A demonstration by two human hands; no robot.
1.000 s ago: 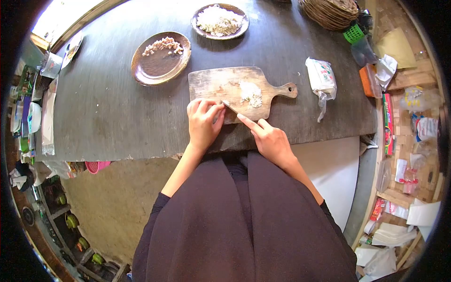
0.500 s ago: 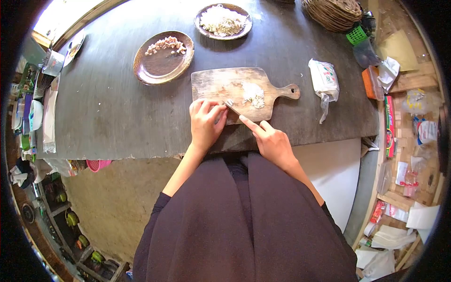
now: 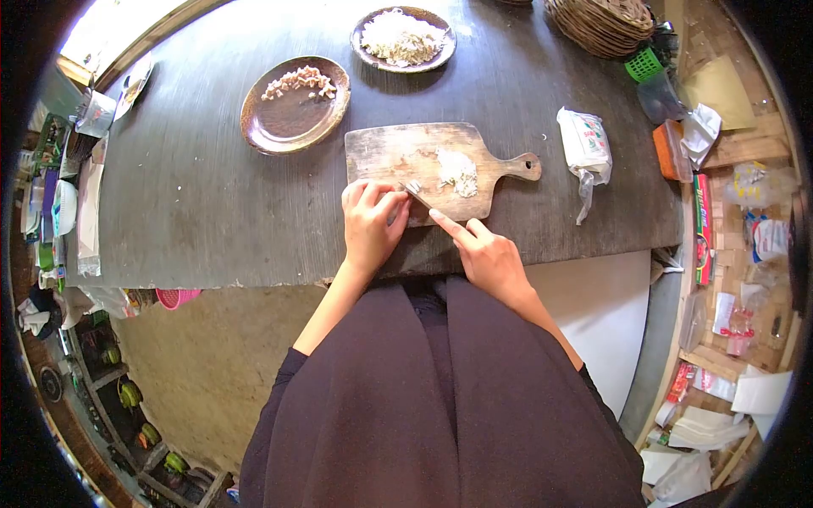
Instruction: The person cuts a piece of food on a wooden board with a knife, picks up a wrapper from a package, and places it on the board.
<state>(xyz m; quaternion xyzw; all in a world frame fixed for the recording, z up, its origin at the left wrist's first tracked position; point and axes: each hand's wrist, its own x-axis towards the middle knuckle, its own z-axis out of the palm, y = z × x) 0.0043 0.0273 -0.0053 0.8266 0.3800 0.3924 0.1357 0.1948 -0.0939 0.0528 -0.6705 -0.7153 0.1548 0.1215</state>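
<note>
A wooden cutting board [image 3: 389, 148] with a handle on its right lies near the table's front edge. My right hand [image 3: 489, 256] grips a knife [image 3: 420, 201], index finger stretched along its back, the blade pointing up and left. My left hand [image 3: 371, 222] rests on the board's front left part, fingers curled and pressed down beside the blade tip. What those fingers hold is hidden beneath them. Small white cut pieces [image 3: 413, 185] lie by the blade. Farther right on the board sits a pile of chopped white bits [image 3: 458, 173].
Behind the board stand a brown plate [image 3: 279, 127] with pinkish diced pieces and a second plate [image 3: 360, 52] heaped with pale shreds. A white plastic packet [image 3: 584, 146] lies right of the board handle. A wicker basket [image 3: 603, 25] and green basket [image 3: 644, 64] stand at the back right.
My right hand and the knife have shifted very slightly left. My left hand stays in nearly the same place on the board.
</note>
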